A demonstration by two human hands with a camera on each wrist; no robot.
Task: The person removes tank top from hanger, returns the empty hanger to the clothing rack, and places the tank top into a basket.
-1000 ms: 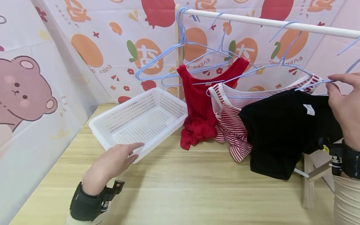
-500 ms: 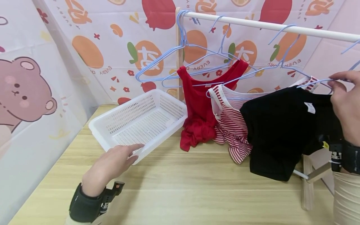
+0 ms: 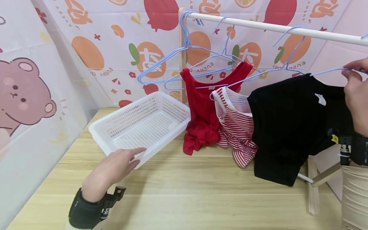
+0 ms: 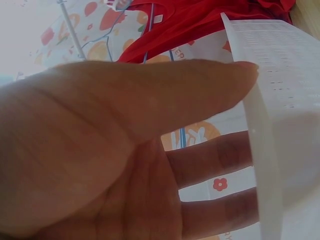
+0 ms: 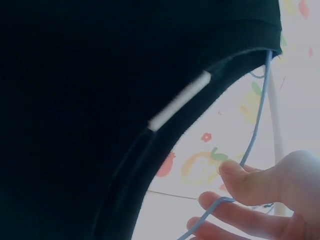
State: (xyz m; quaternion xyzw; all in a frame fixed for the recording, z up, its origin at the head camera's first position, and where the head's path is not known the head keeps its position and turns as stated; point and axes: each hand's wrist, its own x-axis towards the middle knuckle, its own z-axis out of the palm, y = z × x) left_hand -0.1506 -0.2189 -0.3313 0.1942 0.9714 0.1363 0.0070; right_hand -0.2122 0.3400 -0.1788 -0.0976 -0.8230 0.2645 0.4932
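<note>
At the right edge of the head view, my right hand (image 3: 357,99) pinches the wire of a light blue hanger (image 3: 329,71) between thumb and fingers. A black top (image 3: 283,134) with a white neck label (image 3: 320,99) hangs on that wire; the wire comes out through its neck opening in the right wrist view. My left hand (image 3: 118,167) holds the near rim of a white perforated basket (image 3: 161,139), thumb on one side and fingers on the other. Left of the black top, a red-striped tank top (image 3: 237,119) hangs on another hanger, its right part hidden behind the black cloth.
A red tank top (image 3: 202,108) hangs on a blue hanger beside the basket. Several bare hangers (image 3: 161,62) bunch at the left end of the white rail (image 3: 258,26). The rack's wooden foot (image 3: 313,195) stands on the wooden table (image 3: 201,198). Printed cloth backs everything.
My right hand has moved right and slightly up with the hanger. The black top's left shoulder has risen and now covers more of the striped top. My left hand has stayed on the basket.
</note>
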